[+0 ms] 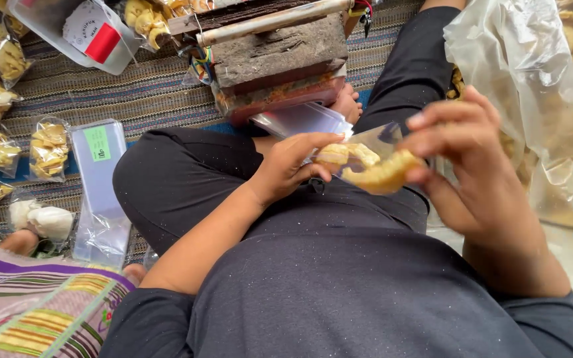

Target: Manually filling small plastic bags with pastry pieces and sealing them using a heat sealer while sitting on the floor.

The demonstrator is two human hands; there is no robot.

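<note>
Above the lap, the left hand (286, 169) pinches the small clear bag (366, 149) open at its mouth while the right hand (462, 156) grips a yellow cracker (384, 174) at the opening; best to widen the mouth and slide the cracker in flat, without crushing it

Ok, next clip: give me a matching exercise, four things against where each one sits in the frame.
Things:
1. cracker
2. small bag
3. big bag
4. filled packets

Places:
A. lying on the mat at far left
B. pinched in the right hand
C. held open by the left hand
D. bulging at the right edge

Pairs: 1-B, 2-C, 3-D, 4-A
</note>
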